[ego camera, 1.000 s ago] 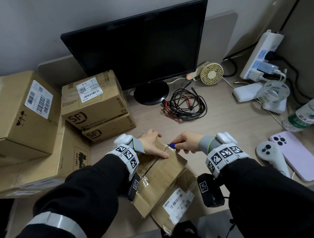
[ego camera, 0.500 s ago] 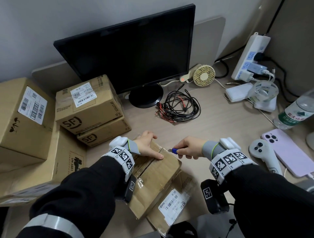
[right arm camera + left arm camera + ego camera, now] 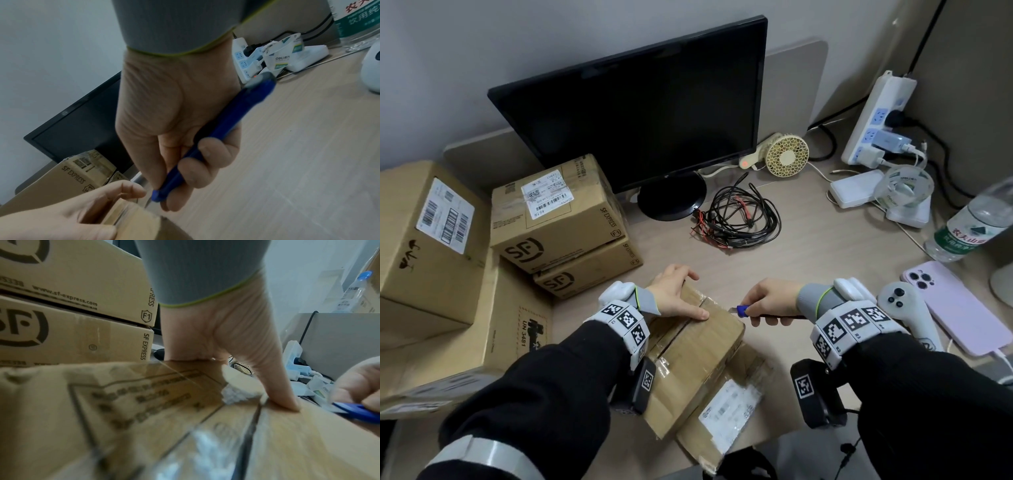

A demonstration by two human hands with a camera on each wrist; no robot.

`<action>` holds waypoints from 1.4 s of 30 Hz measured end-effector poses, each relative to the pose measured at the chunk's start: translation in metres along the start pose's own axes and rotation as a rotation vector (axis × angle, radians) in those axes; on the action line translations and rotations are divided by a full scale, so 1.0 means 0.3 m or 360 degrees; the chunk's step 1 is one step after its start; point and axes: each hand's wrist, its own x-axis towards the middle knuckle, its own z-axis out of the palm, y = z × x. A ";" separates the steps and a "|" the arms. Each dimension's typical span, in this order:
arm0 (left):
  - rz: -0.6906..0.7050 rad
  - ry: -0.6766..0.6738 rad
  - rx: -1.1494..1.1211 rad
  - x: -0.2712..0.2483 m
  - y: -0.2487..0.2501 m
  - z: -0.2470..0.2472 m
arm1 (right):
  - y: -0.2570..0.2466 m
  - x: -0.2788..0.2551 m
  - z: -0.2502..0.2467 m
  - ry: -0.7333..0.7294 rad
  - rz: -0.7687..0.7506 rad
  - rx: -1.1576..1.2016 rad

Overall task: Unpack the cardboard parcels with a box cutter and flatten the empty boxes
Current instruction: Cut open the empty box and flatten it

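A taped cardboard parcel (image 3: pixel 698 346) lies in front of me on a flattened box with a label (image 3: pixel 729 411). My left hand (image 3: pixel 678 294) holds its far end, fingers bent over the far edge and thumb (image 3: pixel 283 399) pressed on the top beside the centre seam. My right hand (image 3: pixel 770 301) grips a blue box cutter (image 3: pixel 741 311), with its short blade at the parcel's far right top edge. The right wrist view shows the cutter (image 3: pixel 216 138) in my fist, its tip at the parcel's corner (image 3: pixel 135 222) close to the left hand (image 3: pixel 72 211).
Two stacked SF boxes (image 3: pixel 558 219) and larger cartons (image 3: pixel 424 240) crowd the left. A monitor (image 3: pixel 640 113) and cable bundle (image 3: pixel 739 219) sit behind. At the right lie a white controller (image 3: pixel 904 308), a pink phone (image 3: pixel 955 305), a water bottle (image 3: pixel 976 226) and a power strip (image 3: pixel 876 120).
My right hand has drawn the cutter rightward, from beside the left thumb at the seam to the parcel's right edge. The left hand has stayed on the parcel.
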 end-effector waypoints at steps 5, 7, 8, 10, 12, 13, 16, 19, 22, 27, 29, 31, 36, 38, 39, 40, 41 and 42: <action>0.0068 0.0483 -0.0096 -0.005 0.009 0.026 | -0.035 0.040 0.012 0.0346 0.0034 0.0191; 0.0065 0.0539 -0.0145 -0.005 0.012 0.021 | -0.058 0.058 0.025 0.0470 0.0059 0.0025; 0.0057 0.0563 -0.0166 -0.005 0.011 0.017 | -0.068 0.072 0.031 0.0511 0.0069 -0.0036; 0.0022 0.0607 -0.0175 -0.011 0.011 0.008 | -0.089 0.099 0.040 0.0567 0.0070 -0.0062; -0.0021 0.0631 -0.0179 -0.013 0.007 0.004 | -0.109 0.118 0.049 0.0613 0.0065 -0.0037; -0.0039 0.0634 -0.0188 -0.016 0.004 0.002 | -0.119 0.128 0.052 0.0628 0.0070 -0.0033; -0.0043 0.0637 -0.0234 -0.027 0.004 0.013 | -0.131 0.143 0.060 0.0629 0.0121 -0.0049; -0.0030 0.0644 -0.0243 -0.031 0.007 0.019 | -0.126 0.150 0.061 0.0578 0.0130 -0.0024; -0.0099 0.0503 -0.0214 -0.024 0.009 0.002 | -0.121 0.150 0.056 0.0522 0.0104 0.0015; -0.0085 0.0371 -0.0357 -0.003 0.010 -0.022 | -0.105 0.171 0.054 0.0538 0.0079 0.0069; -0.0041 0.0521 -0.0755 -0.007 0.007 -0.030 | -0.100 0.176 0.045 0.0549 0.0071 0.0038; -0.0008 0.0591 -0.1037 -0.014 0.004 -0.037 | -0.102 0.179 0.034 0.0559 0.0066 -0.0004; -0.0053 0.0593 -0.1346 -0.058 -0.066 -0.104 | -0.111 0.185 0.021 0.0685 0.0078 -0.0004; -0.0194 0.0688 -0.1127 -0.099 -0.136 -0.142 | -0.117 0.180 0.014 0.0798 0.0101 -0.0015; -0.0277 0.0678 -0.0954 -0.120 -0.170 -0.149 | -0.124 0.176 0.012 0.0848 0.0120 -0.0049; -0.0340 0.0626 -0.0809 -0.139 -0.201 -0.149 | -0.138 0.171 0.013 0.0883 0.0137 -0.0089; -0.0371 0.0554 -0.0728 -0.156 -0.223 -0.143 | -0.153 0.166 0.017 0.0914 0.0146 -0.0120; -0.0377 0.0494 -0.0700 -0.170 -0.237 -0.134 | -0.175 0.157 0.023 0.0935 0.0152 -0.0144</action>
